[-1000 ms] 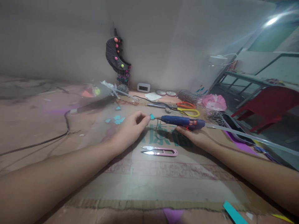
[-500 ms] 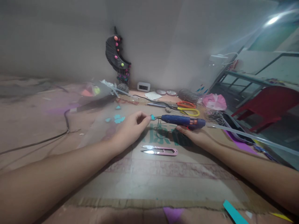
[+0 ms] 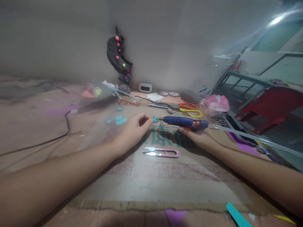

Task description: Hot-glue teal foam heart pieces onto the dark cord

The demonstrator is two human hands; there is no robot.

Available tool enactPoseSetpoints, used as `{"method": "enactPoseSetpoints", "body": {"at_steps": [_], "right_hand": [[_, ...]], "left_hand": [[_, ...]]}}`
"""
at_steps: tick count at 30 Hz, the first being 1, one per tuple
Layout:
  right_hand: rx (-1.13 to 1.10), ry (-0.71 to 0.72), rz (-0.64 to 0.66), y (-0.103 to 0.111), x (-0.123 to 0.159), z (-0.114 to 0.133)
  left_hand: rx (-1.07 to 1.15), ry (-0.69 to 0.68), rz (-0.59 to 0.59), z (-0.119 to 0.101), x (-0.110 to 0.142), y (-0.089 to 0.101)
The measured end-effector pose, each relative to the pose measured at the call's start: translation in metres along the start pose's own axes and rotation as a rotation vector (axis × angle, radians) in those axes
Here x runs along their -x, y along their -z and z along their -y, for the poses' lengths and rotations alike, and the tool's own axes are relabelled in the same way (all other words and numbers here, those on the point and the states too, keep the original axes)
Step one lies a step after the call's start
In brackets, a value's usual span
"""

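My left hand pinches a small teal piece between thumb and fingertips. The nozzle of a blue glue gun points straight at that piece, almost touching it. My right hand grips the glue gun from below, and a long clear glue stick sticks out of its back toward the right. Pink thread snips lie on the cardboard mat just below both hands.
Several loose teal pieces lie left of my left hand. Orange and yellow scissors, a small clock, a dark crescent decoration and a pink bag sit by the wall. A red chair stands at right; a black cable crosses the left.
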State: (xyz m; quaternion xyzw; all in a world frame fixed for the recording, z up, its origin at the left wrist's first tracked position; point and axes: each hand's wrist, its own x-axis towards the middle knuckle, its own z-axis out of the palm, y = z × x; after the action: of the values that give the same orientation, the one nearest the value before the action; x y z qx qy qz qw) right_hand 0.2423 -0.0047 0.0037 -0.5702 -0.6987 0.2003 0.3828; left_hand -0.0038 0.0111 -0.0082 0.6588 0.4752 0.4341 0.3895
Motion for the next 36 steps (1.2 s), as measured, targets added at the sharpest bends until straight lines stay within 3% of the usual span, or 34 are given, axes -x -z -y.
{"method": "enactPoseSetpoints", "body": {"at_steps": [11,29,36], "right_hand": [[0.037,-0.057,0.010,0.000,0.000,-0.004],[0.044,0.010,0.050,0.003,0.000,-0.002],[-0.207,0.140,0.019,0.028,-0.013,0.011]], "left_hand": [[-0.091,-0.068,0.059,0.001,0.001,0.001],[-0.106,-0.077,0.086,0.002,0.000,-0.001],[-0.098,-0.035,0.086,-0.003,0.001,-0.002]]}}
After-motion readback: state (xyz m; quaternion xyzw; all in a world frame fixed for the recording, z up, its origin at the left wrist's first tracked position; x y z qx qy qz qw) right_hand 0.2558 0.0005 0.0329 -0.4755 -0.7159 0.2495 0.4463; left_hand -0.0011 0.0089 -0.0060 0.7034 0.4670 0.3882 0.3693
